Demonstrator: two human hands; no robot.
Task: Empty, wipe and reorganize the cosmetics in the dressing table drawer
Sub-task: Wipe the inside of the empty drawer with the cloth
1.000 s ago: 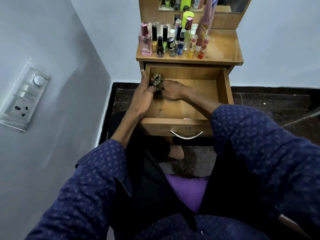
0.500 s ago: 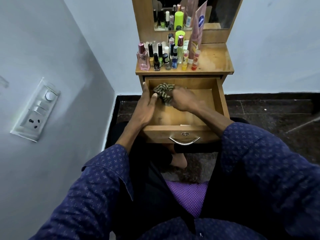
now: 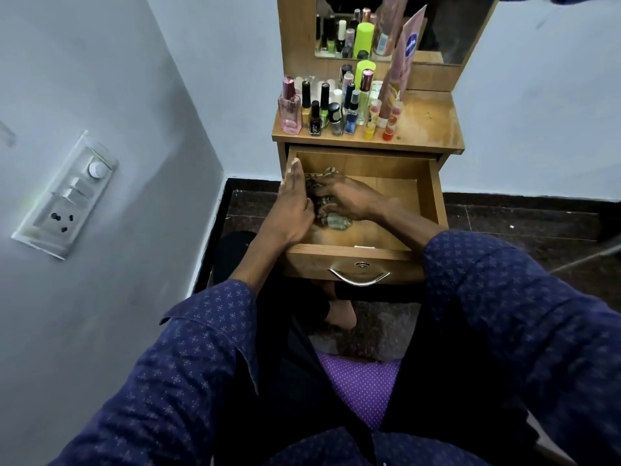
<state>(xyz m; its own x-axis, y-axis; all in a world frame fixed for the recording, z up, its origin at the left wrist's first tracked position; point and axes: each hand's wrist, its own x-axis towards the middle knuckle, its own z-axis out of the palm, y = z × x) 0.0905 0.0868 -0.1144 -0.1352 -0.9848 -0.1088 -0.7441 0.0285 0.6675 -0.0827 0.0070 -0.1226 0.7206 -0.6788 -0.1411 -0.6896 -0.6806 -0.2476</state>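
The wooden drawer (image 3: 431, 193) of the dressing table is pulled out. My right hand (image 3: 349, 198) holds a patterned green-and-tan cloth (image 3: 331, 222) pressed on the drawer floor near the left side. My left hand (image 3: 290, 206) lies along the drawer's left wall with straight fingers, its thumb by the cloth. Several cosmetics stand on the tabletop (image 3: 433, 126): a pink perfume bottle (image 3: 289, 111), nail polish bottles (image 3: 315, 122), a lime-green can (image 3: 364, 70) and a tall pink tube (image 3: 401, 57).
A mirror (image 3: 450, 31) rises behind the cosmetics. The drawer's metal handle (image 3: 359, 279) faces me. A wall with a switch and socket panel (image 3: 67, 196) stands close on the left. Below lie dark floor tiles (image 3: 521, 223), my foot (image 3: 341, 312) and a purple seat cushion (image 3: 361, 386).
The cloth has come down from the drawer's back left toward me, now pressed flatter under my right hand. My left hand has stayed against the left wall.
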